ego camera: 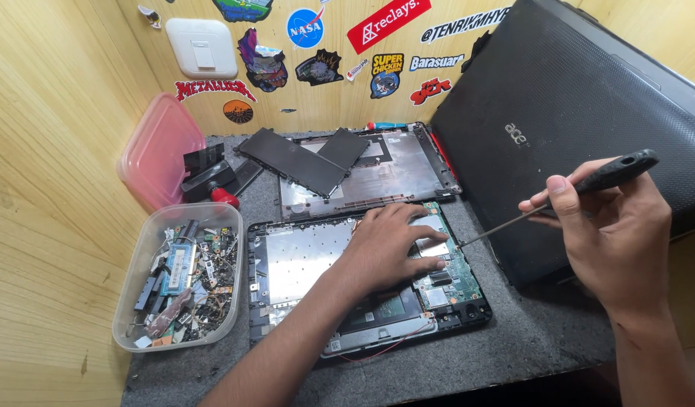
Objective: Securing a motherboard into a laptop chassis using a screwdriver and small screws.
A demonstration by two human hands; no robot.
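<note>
An opened laptop chassis lies on the grey mat, its metal shield and green circuit board exposed. My left hand rests flat on the board area, fingers spread and pressing down. My right hand grips a black-handled screwdriver; its thin shaft slants down to the left and its tip meets the right edge of the circuit board near my left fingertips.
A clear plastic tub of loose electronic parts stands at the left, with a pink lid leaning on the wooden wall. A removed bottom cover with black panels lies behind. A closed black laptop leans at the right.
</note>
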